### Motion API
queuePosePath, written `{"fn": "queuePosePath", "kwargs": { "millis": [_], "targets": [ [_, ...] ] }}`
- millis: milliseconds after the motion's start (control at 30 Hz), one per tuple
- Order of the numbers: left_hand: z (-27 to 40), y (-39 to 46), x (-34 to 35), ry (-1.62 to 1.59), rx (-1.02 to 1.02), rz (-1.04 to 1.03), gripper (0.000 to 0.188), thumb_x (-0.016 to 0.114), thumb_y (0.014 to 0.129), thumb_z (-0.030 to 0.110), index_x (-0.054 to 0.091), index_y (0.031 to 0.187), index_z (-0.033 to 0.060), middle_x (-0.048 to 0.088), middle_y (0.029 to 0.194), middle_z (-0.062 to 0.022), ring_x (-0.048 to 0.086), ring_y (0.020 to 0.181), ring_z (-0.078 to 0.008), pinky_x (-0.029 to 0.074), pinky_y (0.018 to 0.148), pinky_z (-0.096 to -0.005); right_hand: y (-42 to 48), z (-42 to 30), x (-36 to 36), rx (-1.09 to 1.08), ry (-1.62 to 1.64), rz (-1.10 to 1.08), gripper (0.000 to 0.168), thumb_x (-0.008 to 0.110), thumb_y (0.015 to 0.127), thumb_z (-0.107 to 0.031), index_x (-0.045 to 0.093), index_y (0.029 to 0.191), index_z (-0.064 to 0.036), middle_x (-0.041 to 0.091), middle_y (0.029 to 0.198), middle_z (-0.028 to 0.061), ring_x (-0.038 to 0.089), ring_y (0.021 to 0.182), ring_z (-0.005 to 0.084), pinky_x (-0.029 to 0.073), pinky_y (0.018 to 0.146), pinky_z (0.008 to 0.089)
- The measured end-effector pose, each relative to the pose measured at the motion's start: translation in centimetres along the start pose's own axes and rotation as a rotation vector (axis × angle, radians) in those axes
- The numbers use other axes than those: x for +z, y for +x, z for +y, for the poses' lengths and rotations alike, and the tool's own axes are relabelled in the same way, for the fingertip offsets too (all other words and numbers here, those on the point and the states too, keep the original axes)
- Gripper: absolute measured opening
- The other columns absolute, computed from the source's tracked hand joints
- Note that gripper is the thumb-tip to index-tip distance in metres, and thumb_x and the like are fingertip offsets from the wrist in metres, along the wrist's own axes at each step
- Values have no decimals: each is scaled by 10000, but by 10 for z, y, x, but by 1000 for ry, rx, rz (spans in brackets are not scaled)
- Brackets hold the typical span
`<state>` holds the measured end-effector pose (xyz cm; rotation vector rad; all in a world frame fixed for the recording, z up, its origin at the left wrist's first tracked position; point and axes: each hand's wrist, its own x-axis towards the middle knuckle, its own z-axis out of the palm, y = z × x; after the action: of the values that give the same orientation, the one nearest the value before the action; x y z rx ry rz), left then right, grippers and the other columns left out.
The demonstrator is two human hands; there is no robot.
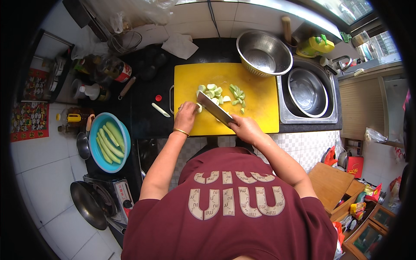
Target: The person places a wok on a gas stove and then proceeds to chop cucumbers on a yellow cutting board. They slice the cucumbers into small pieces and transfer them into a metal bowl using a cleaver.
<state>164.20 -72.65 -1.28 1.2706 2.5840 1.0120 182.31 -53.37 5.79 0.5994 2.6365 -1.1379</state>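
My right hand (245, 129) grips a wide-bladed cleaver (214, 109), its blade slanting over a yellow cutting board (260, 97). At the board's left edge, the fingers of my left hand (187, 113) hold a short pale vegetable piece (199, 108) close to the blade. Beyond the blade lies a heap of pale green vegetable chunks (212, 91). A smaller group of thin green pieces (238, 94) sits to its right. Some bits by the cleaver are partly hidden by the blade and my right hand.
A steel colander (265, 53) overlaps the board's back right corner; beyond it is a sink (334, 110) with a metal basin (307, 92). Left of the board are a red cap (158, 97) and a white-handled item (161, 110). A turquoise basin (127, 139) of peeled long vegetables (110, 144) stands far left, near a wok (86, 203).
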Motion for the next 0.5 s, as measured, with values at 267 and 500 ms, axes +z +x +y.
{"fn": "queuePosePath", "kwargs": {
  "millis": [267,500],
  "targets": [
    [-10,-3,4,23,15,-15,200,677,773,70,595,955,59,580,1002,-127,564,981,-354,481,853,-433,15,0,39,0,-112,-36,261,572,923,-264,592,1118,-93,666,873,230,626,840,437,487,730,515],
    [-13,-10,8,-149,-306,31,170,658,813,50,564,955,46,592,972,-122,629,892,-296,513,767,-371,12,-4,30,14,-21,-37,270,563,921,-254,595,1136,-95,672,905,223,631,871,422,495,762,507]
  ]
}}
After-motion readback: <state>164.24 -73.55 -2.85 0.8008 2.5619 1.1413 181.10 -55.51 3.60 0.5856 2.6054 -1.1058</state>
